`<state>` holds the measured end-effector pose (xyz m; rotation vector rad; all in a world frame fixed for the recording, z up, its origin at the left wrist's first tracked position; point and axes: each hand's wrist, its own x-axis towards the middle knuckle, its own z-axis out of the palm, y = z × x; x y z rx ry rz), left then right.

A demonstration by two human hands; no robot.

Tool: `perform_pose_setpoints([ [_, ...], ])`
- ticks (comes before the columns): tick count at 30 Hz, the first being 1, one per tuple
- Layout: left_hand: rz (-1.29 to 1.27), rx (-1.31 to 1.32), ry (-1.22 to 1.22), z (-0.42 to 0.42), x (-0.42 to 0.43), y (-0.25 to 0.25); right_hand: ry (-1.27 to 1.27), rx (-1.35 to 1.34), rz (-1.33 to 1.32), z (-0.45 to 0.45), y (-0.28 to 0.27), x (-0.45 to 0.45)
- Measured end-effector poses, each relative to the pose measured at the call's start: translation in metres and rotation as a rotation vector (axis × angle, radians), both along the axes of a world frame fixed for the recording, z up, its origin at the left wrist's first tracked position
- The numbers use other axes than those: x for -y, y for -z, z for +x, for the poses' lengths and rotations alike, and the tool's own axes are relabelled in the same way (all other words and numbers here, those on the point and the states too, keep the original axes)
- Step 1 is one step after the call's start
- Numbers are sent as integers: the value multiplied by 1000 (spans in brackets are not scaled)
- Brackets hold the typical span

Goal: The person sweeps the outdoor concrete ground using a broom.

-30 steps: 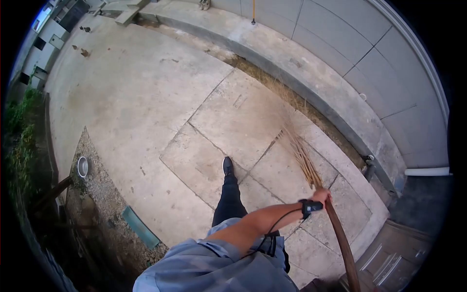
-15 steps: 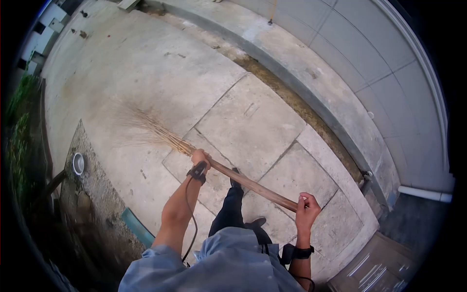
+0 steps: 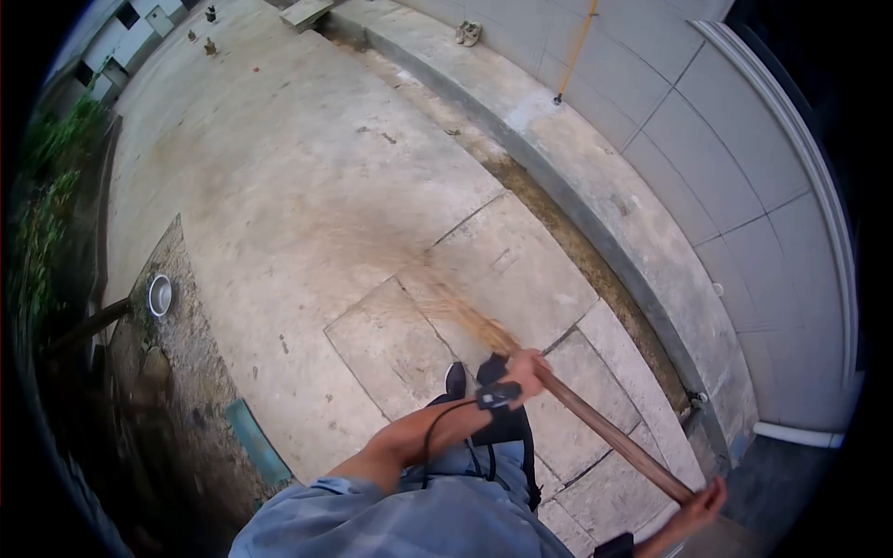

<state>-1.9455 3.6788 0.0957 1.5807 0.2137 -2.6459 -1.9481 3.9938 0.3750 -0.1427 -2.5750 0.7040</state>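
Observation:
A long-handled twig broom (image 3: 609, 430) slants across the concrete in front of me, its bristles smeared by motion at the upper left. My left hand (image 3: 526, 370) is wrapped round the handle just behind the bristle bundle, with a black band and cable on that wrist. At the handle's far end, low on the right, my right hand (image 3: 699, 510) grips the wood, some fingers sticking out past it. My shoes show below the bristles on the paving.
A metal bowl (image 3: 161, 295) sits on the rough strip at left, near a teal board (image 3: 258, 442). A gutter (image 3: 558, 216) and raised ledge run along the tiled wall (image 3: 688, 139). Several small birds (image 3: 210, 46) and a pair of shoes (image 3: 468, 33) are farther off.
Both hands and the broom have swung to the right, the right hand also lower. The bristles went from the left side toward the middle and blurred. My view has tilted up slightly.

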Motion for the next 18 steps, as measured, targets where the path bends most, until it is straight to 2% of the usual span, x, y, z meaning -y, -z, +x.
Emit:
perform_pose_setpoints([
  [2, 98, -63, -36, -34, -22, -9, -23, -125, -6, -4, -24, -26],
  [4, 142, -85, 52, -74, -27, -25, -24, -317, 169, -11, -79, 48],
  [6, 145, -72, 89, -112, -18, -42, -32, -297, 152, -27, -101, 89],
  [9, 164, -136, 134, -167, 19, -28, -107, -261, 172, -92, -104, 154],
  [11, -159, -209, 188, -188, 36, 54, -179, -147, 224, -134, -83, 178],
  [12, -390, -208, 233, -191, 66, 96, -256, 70, 163, -162, -50, 163],
  [13, -696, -184, 311, -190, 101, 140, -315, 317, 102, -185, -30, 198],
  [14, -1149, -140, 431, -177, 145, 194, -521, 319, -334, -210, 33, 205],
  [15, -1559, 6, 480, -156, 201, 250, -541, 212, -461, -215, 77, 257],
  [16, -2337, -453, 148, -141, 275, 217, -634, 300, -200, -221, 89, 303],
  [17, -1926, -95, 1005, -111, 318, 278, -701, 273, -152, -228, 106, 334],
  [18, -1845, 575, 1305, -124, 329, 218, -728, 350, -127, -237, 119, 348],
])
